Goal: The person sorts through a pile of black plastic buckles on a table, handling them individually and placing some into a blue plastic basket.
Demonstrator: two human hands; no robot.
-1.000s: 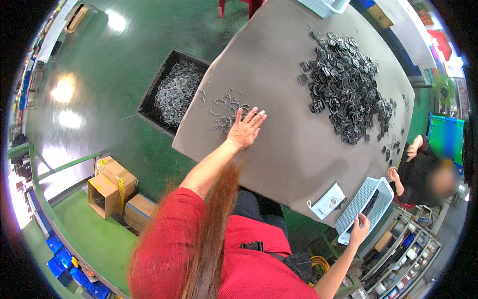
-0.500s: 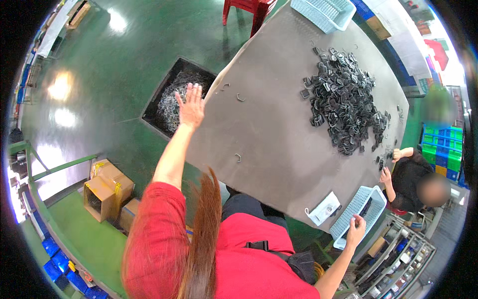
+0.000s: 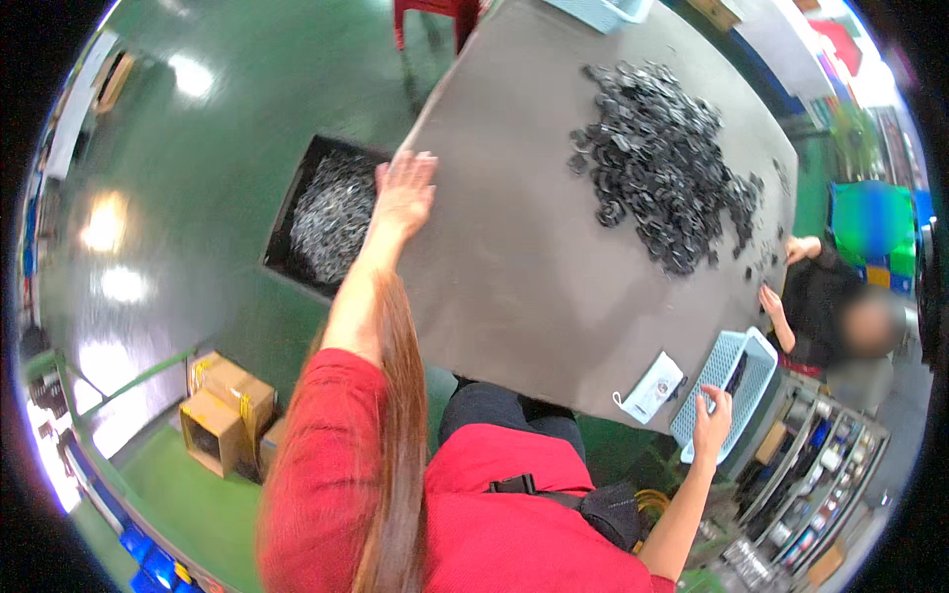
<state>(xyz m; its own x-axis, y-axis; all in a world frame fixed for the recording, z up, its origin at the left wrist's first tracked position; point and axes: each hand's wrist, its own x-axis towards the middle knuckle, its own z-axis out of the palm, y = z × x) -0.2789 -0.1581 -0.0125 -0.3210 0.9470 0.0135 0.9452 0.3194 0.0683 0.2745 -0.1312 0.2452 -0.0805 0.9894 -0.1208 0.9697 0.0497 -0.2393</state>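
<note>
My left hand point(image 3: 403, 193) lies flat with fingers stretched at the left edge of a grey-covered table point(image 3: 494, 247); nothing shows in it. Just left of it, on the floor, stands a black bin point(image 3: 280, 232) of thin shiny metal pieces point(image 3: 331, 212). My right hand point(image 3: 712, 425) is raised at the near side of a light blue plastic basket point(image 3: 756, 405), its fingers loosely bent and apart, with nothing visible between them. Some dark parts lie in the basket. A large heap of small black looped parts point(image 3: 657, 163) covers the table's far right side.
A pale flat packet with a white loop point(image 3: 652, 387) lies beside the basket. At the right edge a co-worker's hands point(image 3: 771, 299) are near scattered black parts. Another blue basket point(image 3: 603, 12) and a red chair point(image 3: 435, 15) stand at the far end. Cardboard boxes point(image 3: 227, 410) are at lower left.
My left hand has gone from over the black bin to the table's edge. Several loose metal hooks on the table's left part no longer show. The whole view has shifted slightly.
</note>
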